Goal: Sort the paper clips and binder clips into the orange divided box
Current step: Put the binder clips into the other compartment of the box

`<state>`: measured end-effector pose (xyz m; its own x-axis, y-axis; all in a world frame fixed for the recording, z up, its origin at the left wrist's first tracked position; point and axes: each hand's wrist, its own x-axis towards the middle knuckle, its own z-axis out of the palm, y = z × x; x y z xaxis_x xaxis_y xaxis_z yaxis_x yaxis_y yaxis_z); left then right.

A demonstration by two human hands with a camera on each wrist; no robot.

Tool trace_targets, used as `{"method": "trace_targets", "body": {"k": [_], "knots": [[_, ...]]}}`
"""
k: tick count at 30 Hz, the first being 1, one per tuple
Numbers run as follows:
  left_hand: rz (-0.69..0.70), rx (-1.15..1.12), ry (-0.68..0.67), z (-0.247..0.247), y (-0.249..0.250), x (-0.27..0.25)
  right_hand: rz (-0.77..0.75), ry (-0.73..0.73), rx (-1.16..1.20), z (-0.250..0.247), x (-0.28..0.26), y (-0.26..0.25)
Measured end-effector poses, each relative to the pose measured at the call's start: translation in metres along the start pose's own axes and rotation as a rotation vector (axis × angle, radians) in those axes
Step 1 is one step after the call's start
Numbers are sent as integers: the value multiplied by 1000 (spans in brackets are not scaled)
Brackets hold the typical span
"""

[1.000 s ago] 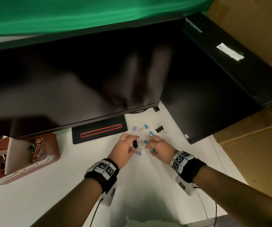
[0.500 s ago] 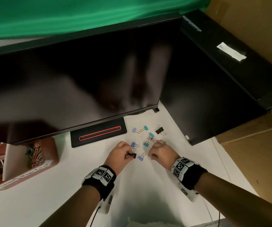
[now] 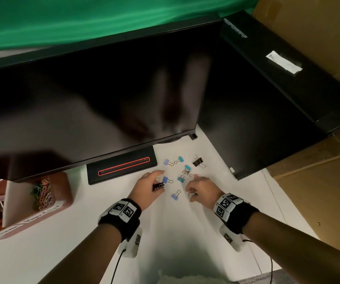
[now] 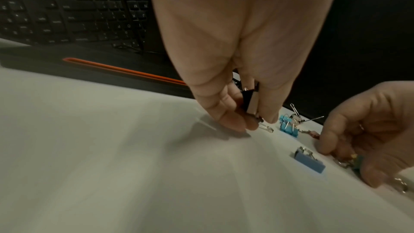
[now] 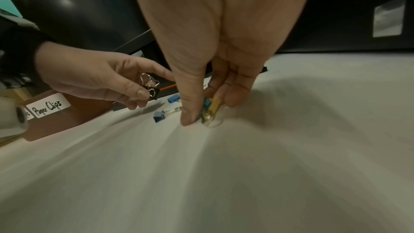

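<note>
My left hand (image 3: pixel 156 184) pinches a black binder clip (image 3: pixel 158 185) just above the white table; the clip (image 4: pixel 248 100) shows between thumb and fingers in the left wrist view. My right hand (image 3: pixel 191 193) grips a teal and a yellow binder clip (image 5: pixel 210 107) low over the table. Several loose binder clips lie between and beyond the hands: blue (image 3: pixel 174 196), blue (image 3: pixel 165 179), teal (image 3: pixel 180 178), black (image 3: pixel 197 161). The orange divided box (image 3: pixel 62 193) stands far left, holding coloured paper clips (image 3: pixel 43 193); its label (image 5: pixel 50 106) reads "Paper Clips".
A large dark monitor (image 3: pixel 83 109) overhangs the table; its base (image 3: pixel 122 167) sits just beyond my left hand. A black computer case (image 3: pixel 257 119) stands on the right, cardboard (image 3: pixel 318 181) beyond it. A keyboard (image 4: pixel 67 15) lies under the monitor.
Both hands have drawn back a little from the pile toward me. The left keeps the black clip; the right has lifted off the pile with clips in its fingers.
</note>
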<state>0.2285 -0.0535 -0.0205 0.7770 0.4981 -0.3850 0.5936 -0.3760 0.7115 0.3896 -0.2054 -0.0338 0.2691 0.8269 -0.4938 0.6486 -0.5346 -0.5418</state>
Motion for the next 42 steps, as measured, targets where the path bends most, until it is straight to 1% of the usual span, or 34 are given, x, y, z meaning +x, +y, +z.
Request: {"method": "trace_targets", "body": {"k": [3,7,11,13,15,17,19,22,27,31,33,35,38,40,42], "knots": [[24,50,27,0,5,8,1,-2,9,-1,-1,-2],[59,102,79,2,10,18,-62,-24,35,-5,-3,-8],[69,165,94,4,12,27,-115,55,121,-17,5,-18],[86,211,44,6,12,31,-131,82,78,-20,12,-24],[101,283,-6,8,11,34,-115,61,-24,-17,20,-26],[102,326,-19,9,8,33,-89,33,-140,-12,26,-25],[90,318,-7,9,4,30,-70,20,-206,-9,28,-26],[52,304,-2,8,-6,20,-111,12,-235,-4,24,-27],[47,311,-2,6,-21,-4,-162,-20,-233,11,9,-33],[20,328,-6,-1,-35,-28,-199,4,-205,17,1,-53],[-1,312,-32,-8,-43,-42,-241,22,-203,21,-1,-68],[-20,244,-31,-22,-52,-59,-282,27,-211,26,0,-88],[-7,109,40,-61,-64,-89,-365,15,-206,37,8,-130],[11,43,99,-97,-74,-114,-432,13,-179,46,16,-166],[-12,-8,177,-138,-90,-140,-497,20,-144,56,28,-207]]}}
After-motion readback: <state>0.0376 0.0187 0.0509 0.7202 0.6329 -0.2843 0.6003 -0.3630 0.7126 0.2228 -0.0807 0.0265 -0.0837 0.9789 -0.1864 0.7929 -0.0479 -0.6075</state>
